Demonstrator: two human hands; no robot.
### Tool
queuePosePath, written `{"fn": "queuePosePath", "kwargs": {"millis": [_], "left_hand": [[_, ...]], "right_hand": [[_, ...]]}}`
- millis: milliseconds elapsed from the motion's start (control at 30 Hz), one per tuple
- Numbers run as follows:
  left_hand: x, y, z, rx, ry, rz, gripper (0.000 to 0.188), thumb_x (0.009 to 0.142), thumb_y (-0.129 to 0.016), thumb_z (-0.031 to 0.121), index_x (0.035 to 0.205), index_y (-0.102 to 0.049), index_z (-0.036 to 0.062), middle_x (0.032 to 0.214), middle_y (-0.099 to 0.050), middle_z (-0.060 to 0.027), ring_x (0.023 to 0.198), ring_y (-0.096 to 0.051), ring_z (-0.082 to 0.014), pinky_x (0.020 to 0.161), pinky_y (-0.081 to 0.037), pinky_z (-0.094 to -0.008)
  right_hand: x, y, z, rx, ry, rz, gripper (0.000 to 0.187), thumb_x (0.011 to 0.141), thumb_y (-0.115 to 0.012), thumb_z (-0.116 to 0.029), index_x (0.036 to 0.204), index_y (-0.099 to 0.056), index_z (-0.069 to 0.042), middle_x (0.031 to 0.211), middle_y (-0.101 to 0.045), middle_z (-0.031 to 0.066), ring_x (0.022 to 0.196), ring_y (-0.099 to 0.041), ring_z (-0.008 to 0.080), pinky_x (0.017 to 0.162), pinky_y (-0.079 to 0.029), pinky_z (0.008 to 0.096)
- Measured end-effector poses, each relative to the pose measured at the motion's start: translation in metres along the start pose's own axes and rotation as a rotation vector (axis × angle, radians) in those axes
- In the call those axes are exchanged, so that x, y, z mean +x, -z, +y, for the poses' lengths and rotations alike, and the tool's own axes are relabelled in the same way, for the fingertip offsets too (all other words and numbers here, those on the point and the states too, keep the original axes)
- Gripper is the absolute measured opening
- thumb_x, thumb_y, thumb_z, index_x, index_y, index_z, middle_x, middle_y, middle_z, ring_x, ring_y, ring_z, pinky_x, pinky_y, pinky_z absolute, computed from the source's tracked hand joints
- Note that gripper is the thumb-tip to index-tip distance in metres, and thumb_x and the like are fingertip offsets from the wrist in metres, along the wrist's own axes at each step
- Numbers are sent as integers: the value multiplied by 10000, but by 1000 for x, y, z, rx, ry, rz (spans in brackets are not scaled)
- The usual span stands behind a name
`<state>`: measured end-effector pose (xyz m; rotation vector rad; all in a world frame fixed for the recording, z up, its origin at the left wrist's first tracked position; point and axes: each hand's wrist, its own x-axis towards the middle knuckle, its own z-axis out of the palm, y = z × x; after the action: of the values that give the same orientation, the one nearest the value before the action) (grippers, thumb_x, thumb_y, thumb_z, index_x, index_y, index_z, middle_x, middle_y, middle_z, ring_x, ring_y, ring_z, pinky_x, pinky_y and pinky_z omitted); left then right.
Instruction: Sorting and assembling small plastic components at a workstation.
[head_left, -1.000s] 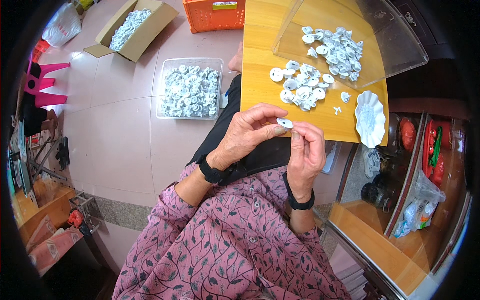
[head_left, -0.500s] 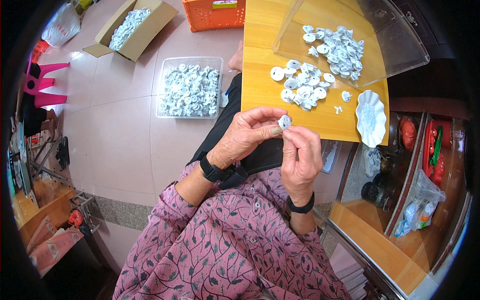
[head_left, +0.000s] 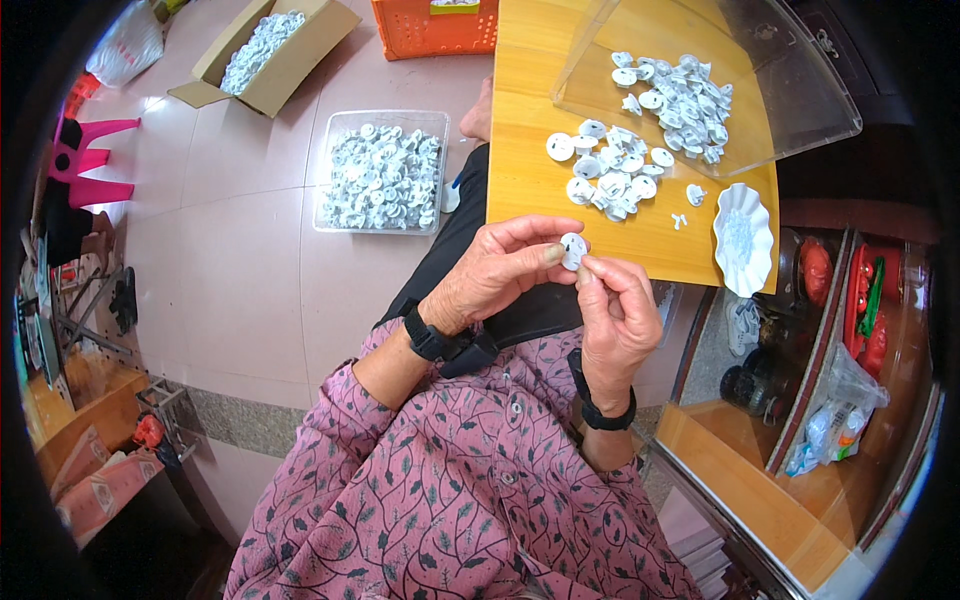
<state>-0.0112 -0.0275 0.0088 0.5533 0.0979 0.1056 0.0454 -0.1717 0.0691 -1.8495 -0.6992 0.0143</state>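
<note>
A small white round plastic part (head_left: 573, 251) with dark slots in its face is gripped between the thumb and fingers of my left hand (head_left: 500, 265), just off the table's near edge. My right hand (head_left: 620, 315) is pinched closed against the lower right rim of that part; whatever its fingertips may hold is hidden. Beyond my hands, a loose pile of similar white parts (head_left: 612, 165) lies on the yellow wooden table (head_left: 530, 60). A single part (head_left: 696, 194) and several tiny white pieces (head_left: 679, 221) lie to the right, beside a white scalloped dish (head_left: 727, 262) with small translucent pieces in it.
A clear plastic bin (head_left: 800, 95) lies tipped on the table, with more white parts at its opening. On the floor at left stand a full clear tub (head_left: 322, 215), an open cardboard box (head_left: 295, 75) of white parts and an orange crate (head_left: 410, 35). Open shelving (head_left: 720, 430) is at right.
The white part has turned so its slotted face shows more fully. My right hand has shifted slightly right, its fingertips still at the part's rim.
</note>
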Motion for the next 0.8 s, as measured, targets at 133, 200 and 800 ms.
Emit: {"fn": "queuePosePath", "kwargs": {"millis": [133,200,800], "left_hand": [[1,1,1,-40,24,-10,352,987,-561,115,1310,-544,-25,1195,-634,-136,1093,-629,-202,938,-546,-344],[1,0,1,-58,21,-11,351,995,-544,116,1313,-539,-32,1207,-630,-153,1098,-631,-212,941,-547,-346],[-1,2,3,-19,32,-10,355,1002,-534,123,1320,-542,-35,1242,-619,-141,1116,-621,-205,925,-552,-337]], "right_hand": [[3,-2,1,65,-47,67,114,845,-682,53,948,-684,4,912,-662,77,754,-604,109,661,-491,238],[1,0,5,62,-60,53,139,847,-682,52,979,-667,9,900,-662,72,750,-601,101,663,-491,233],[7,-3,0,-15,-72,15,319,830,-692,53,1119,-560,34,827,-673,64,703,-603,79,660,-508,235]]}}
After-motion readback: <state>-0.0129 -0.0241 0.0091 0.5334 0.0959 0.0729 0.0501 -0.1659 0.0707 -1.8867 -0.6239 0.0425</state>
